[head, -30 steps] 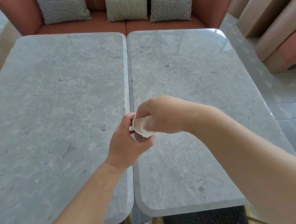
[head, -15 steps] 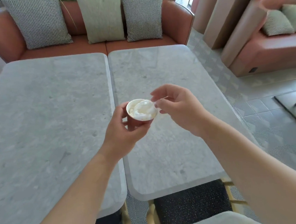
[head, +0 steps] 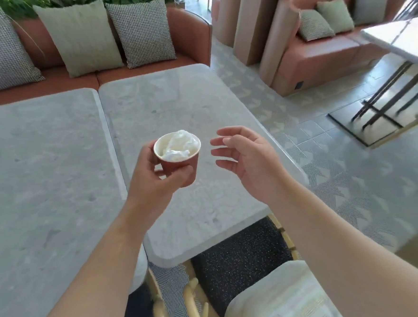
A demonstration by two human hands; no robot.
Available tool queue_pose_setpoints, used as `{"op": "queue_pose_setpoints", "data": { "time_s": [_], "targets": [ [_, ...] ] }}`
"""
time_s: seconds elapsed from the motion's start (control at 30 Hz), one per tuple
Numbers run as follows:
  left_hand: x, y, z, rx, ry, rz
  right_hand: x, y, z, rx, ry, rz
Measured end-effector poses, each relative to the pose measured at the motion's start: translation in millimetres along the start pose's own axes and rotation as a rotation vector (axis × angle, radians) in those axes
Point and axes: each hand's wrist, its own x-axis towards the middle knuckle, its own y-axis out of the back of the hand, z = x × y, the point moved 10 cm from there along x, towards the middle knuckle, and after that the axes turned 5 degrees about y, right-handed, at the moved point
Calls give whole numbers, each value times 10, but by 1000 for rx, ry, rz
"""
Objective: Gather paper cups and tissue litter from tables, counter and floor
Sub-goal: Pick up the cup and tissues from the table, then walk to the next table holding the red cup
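- Since 0.5 s ago, right hand (head: 249,160) has released the tissue (head: 180,145) and drawn back from the cup (head: 178,155); view has swung toward 2 o'clock.
- Left hand (head: 152,179): grips the cup, thumb across the near wall, fingers curled round the far side.
- Right hand: fingers spread and relaxed, holding nothing, at 3 o'clock of the cup, near but apart from it.
- Cup: red wall, white inside, roughly upright, held above the right counter (head: 174,106).
- Tissue: white, crumpled, sits inside the cup and rises slightly above the rim.
- Left counter (head: 42,157): just beside the right counter, narrow gap between them.
- Sofa (head: 189,33) with cushions: at 12 o'clock, behind both counters.
- Chair (head: 239,257): dark speckled seat, at 6 o'clock, partly under the right counter.
- Second sofa (head: 319,59): at 2 o'clock, across the tiled floor (head: 340,174).
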Motion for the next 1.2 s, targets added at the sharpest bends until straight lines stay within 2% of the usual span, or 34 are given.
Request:
{"op": "queue_pose_setpoints", "data": {
  "time_s": [0.27,0.4,0.9,1.2],
  "targets": [
    [-123,-874,311,-63,12,-114,-414,933,-515,62,69,111],
    [-278,-1539,552,-56,-7,-163,-677,1568,-692,84,87,138],
    [-1420,-4738,1030,-75,-41,-347,-2131,4656,-1442,165,194,267],
    [-1963,-6425,1340,-58,-62,-527,-2957,6043,-1937,187,304,429]
  ]
}}
